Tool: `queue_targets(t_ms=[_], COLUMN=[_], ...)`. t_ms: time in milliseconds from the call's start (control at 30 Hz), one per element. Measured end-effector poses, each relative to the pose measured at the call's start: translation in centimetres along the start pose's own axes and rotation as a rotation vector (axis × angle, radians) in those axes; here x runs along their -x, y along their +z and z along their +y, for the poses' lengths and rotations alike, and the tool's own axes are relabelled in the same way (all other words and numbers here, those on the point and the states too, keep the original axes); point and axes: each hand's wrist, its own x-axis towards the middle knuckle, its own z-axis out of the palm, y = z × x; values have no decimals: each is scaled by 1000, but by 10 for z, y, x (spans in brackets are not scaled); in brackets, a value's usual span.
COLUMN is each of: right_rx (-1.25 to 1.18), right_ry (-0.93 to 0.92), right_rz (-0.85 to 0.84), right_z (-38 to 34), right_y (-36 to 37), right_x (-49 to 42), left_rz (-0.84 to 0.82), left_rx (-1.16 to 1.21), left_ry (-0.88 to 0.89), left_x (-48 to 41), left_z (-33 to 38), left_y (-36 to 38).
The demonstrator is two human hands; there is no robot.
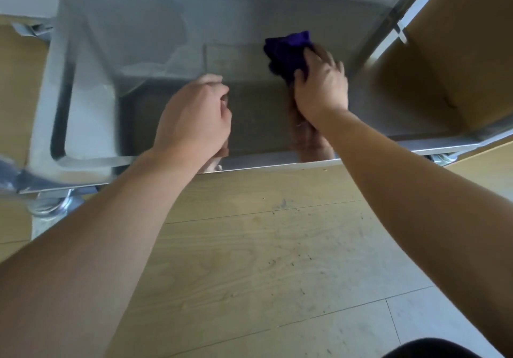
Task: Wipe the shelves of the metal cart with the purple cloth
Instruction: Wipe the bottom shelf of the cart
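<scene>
While both bare forearms reach over the pale wood-grain floor (249, 246), the left hand (194, 116) rests curled, holding nothing visible, on the shiny metal cart shelf (155, 52); further in, the right hand (322, 88) presses the bunched purple cloth (286, 49) onto it.

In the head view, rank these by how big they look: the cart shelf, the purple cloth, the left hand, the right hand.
1. Cart shelf, by far the largest.
2. Left hand and right hand look about alike; the left seems slightly bigger, perhaps only from nearness to the camera.
3. Purple cloth, smallest, though the right hand covers part of it.
</scene>
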Motion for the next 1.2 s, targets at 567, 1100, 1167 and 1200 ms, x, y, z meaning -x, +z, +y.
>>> queue_targets(t_ms=[567, 1100, 1167, 1200], right_rx=[76, -82, -55, -45], right_ry=[-199, 21, 19, 18], right_rz=[-54, -190, -218, -223], right_z=[-59, -16, -15, -14], right_y=[-1, -3, -1, 0], right_x=[20, 44, 44, 44], left_rz=[141, -170, -251, -260], left_rx=[105, -227, -263, -278], left_ry=[-71, 134, 73, 61], left_x=[13, -28, -34, -33], left_z=[-19, 37, 39, 38], left_y=[-9, 20, 27, 29])
